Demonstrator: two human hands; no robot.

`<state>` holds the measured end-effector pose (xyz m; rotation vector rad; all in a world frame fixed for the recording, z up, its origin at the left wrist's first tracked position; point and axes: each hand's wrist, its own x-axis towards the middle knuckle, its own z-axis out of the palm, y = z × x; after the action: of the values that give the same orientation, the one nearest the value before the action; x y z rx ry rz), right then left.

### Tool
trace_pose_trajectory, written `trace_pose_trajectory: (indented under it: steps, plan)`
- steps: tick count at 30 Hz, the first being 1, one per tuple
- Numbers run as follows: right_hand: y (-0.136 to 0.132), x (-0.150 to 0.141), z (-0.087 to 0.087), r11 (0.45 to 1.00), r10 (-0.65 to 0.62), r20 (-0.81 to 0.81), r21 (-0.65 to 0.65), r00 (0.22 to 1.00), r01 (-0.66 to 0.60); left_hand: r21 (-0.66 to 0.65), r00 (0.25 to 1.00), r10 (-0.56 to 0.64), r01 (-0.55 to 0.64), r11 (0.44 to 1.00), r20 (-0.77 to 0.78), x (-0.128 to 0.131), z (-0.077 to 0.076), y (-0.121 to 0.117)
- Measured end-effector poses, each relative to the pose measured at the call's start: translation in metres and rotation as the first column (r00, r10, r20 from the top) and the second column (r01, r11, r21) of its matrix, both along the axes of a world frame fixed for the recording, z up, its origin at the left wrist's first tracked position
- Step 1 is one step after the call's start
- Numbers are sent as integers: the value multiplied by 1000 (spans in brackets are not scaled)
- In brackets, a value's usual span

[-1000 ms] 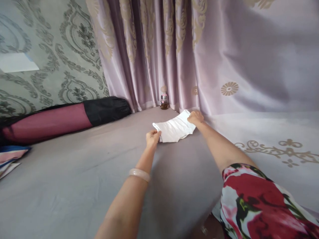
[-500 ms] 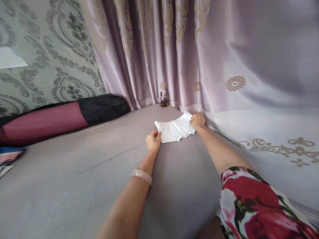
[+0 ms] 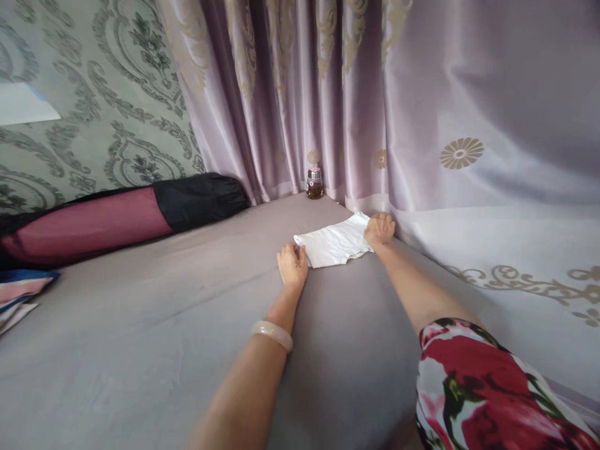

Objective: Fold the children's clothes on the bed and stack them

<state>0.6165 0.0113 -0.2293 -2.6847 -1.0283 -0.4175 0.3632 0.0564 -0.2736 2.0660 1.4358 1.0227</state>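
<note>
A small white cloth garment (image 3: 334,242), folded into a strip, lies on the grey sheet (image 3: 187,350) of a bed-like surface; its exact kind I cannot make out. My left hand (image 3: 293,264) pinches its near left edge between thumb and fingers, with a pale bangle (image 3: 272,334) round that wrist. At the far right end, my right hand (image 3: 380,229) has its fingers curled over the cloth. The cloth stretches fairly flat between both hands. My right arm has a floral sleeve (image 3: 487,381).
Beyond the cloth, a small jar with brown contents (image 3: 314,184) stands in the corner by the lilac curtain (image 3: 365,112). A long maroon and black bag (image 3: 117,215) lies along the patterned wall (image 3: 135,94). Folded striped fabric (image 3: 23,290) rests at the left edge.
The view has shifted slightly, so most things sit a little farther right. The white garment's left end looks flatter and straighter; both hands stay at its ends.
</note>
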Motion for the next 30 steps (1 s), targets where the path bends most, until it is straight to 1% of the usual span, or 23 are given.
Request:
trace_pose_trajectory:
  steps: [2, 3, 5, 8, 11, 14, 17, 20, 23, 26, 28, 30]
  plan:
    - [1, -6, 1, 1000, 19, 0, 3, 1000, -19, 35, 999, 49, -49, 998, -20, 1, 3, -3]
    - [2, -10, 1, 999, 48, 2, -4, 999, -48, 41, 998, 46, -44, 998, -34, 2, 5, -5]
    - [6, -19, 1, 991, 127, -11, -36, 992, -127, 36, 997, -5, 7, 999, -72, 2, 8, -9]
    - [13, -32, -2, 969, 209, -120, -109, 971, -222, 25, 979, -117, 123, 992, -166, 2, 12, -15]
    - [16, -39, -7, 955, 204, -261, -157, 943, -250, 20, 930, -218, 234, 972, -295, 3, 13, -19]
    - [16, -39, -13, 958, 171, -308, -170, 936, -231, 6, 889, -253, 276, 961, -381, 5, 13, -19]
    - [15, -37, -16, 958, 164, -295, -179, 941, -223, 1, 883, -246, 269, 963, -399, 6, 12, -17]
    - [16, -36, -17, 957, 161, -287, -188, 944, -220, -14, 892, -240, 255, 967, -383, 5, 12, -16]
    - [18, -35, -15, 958, 155, -291, -189, 944, -216, -31, 909, -233, 237, 971, -346, 5, 12, -16]
    - [19, -29, -12, 955, 191, -280, -169, 941, -244, -24, 933, -190, 192, 981, -305, 5, 13, -16]
    - [18, -20, -9, 970, 171, -239, -131, 956, -207, -16, 952, -146, 147, 989, -268, 5, 12, -16]
    - [16, -6, -7, 990, 83, -193, -95, 978, -102, -13, 965, -121, 121, 993, -231, 6, 11, -15]
